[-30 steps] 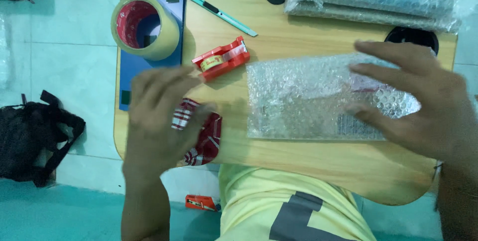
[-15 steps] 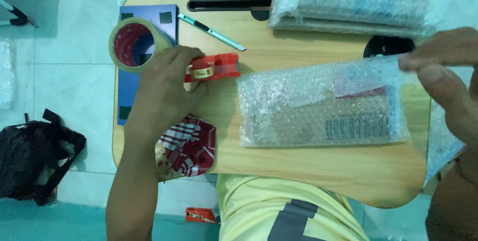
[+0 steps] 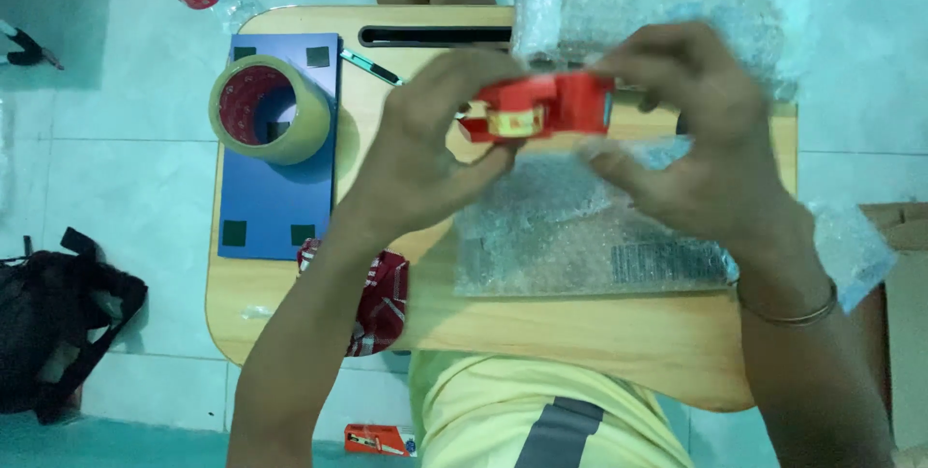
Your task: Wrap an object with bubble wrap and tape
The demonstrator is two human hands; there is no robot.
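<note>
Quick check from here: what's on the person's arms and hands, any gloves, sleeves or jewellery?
No gloves: both hands are bare, left hand and right hand. Both forearms are uncovered as far as the view shows, with no sleeves on them. The right wrist carries a thin metal bangle. No rings or watch can be made out. The person wears a yellow shirt.

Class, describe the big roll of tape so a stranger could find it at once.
Start at the wooden lap table and go to its left end, where a blue board lies. The big roll of tape stands on it: tan outside, red core, far larger than the red dispenser in both hands.
</note>
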